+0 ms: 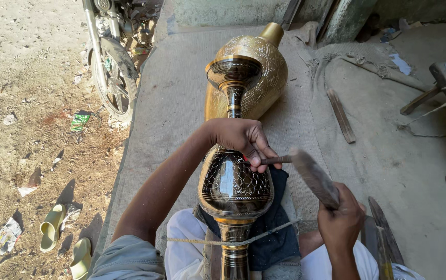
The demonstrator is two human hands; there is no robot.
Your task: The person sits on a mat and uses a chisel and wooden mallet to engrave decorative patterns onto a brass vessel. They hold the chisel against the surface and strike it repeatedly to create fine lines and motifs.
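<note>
Outdoors, an engraved brass vase (235, 181) lies along a person's lap, its neck pointing to twelve o'clock. Wrapped over the vase's shoulder, the left hand (241, 139) has its fingers pinching a thin chisel (276, 160) whose tip meets the metal beneath the fingertips. At four o'clock, the right hand (340, 220) grips a wooden mallet (313, 177), fingers closed tight around it.
</note>
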